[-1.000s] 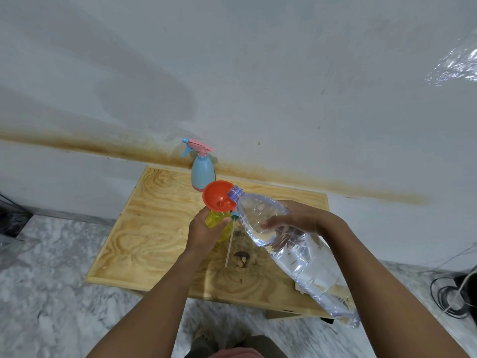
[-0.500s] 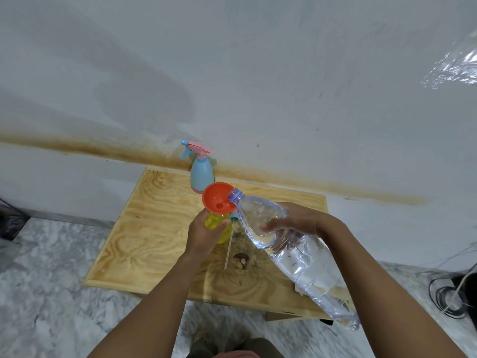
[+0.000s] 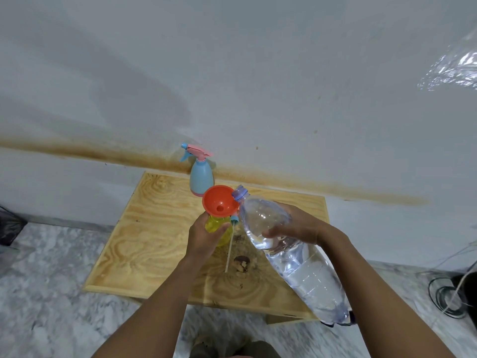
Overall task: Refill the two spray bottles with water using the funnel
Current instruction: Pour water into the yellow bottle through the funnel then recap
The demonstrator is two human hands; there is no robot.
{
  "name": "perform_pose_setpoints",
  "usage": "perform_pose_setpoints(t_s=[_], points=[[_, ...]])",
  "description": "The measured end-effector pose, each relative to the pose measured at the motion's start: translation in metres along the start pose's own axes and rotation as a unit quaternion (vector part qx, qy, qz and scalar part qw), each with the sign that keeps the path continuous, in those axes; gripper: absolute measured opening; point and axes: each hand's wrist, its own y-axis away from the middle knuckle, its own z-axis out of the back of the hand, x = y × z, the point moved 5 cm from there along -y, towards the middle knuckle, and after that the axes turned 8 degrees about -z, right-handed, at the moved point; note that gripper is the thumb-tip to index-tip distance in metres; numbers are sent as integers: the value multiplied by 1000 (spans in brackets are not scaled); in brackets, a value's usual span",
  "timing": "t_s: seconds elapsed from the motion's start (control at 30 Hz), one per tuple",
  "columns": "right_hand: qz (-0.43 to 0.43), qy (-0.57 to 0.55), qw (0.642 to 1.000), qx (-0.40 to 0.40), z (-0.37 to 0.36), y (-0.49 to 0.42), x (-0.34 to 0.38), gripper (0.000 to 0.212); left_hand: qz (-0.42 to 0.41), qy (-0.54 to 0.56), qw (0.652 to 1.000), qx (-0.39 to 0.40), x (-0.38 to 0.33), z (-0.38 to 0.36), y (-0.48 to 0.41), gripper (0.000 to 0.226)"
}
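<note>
An orange funnel sits in the neck of a yellow spray bottle that my left hand grips around its body. My right hand holds a large clear water bottle, tilted with its open mouth level with the funnel's right rim. A blue spray bottle with a pink trigger head stands upright at the back of the wooden table. The yellow bottle's removed spray head with its long dip tube lies on the table just right of it.
The table stands against a white wall with a brown stain band. Marble floor surrounds it. A dark bag lies at the left edge, and coiled cables lie on the floor at the right.
The water bottle's neck has lifted a little, so its mouth sits higher beside the funnel rim. Both hands stay where they were.
</note>
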Motion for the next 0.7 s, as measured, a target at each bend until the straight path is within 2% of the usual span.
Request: perform_pose_setpoints(t_s=[0.27,0.37,0.53,0.7], points=[[47,-25,998,-30,-10,-1,-2,74,4,-1,1000,1,0,1,0,39],[55,-25,997,-57,-10,-2,-5,79,-2,-2,1000,2,-1,0,0,37],[72,-47,990,-110,-9,2,-6,77,-11,1,1000,2,-2,1,0,37],[99,-84,974,-186,-6,6,-15,88,-15,-2,1000,6,-1,1,0,39]])
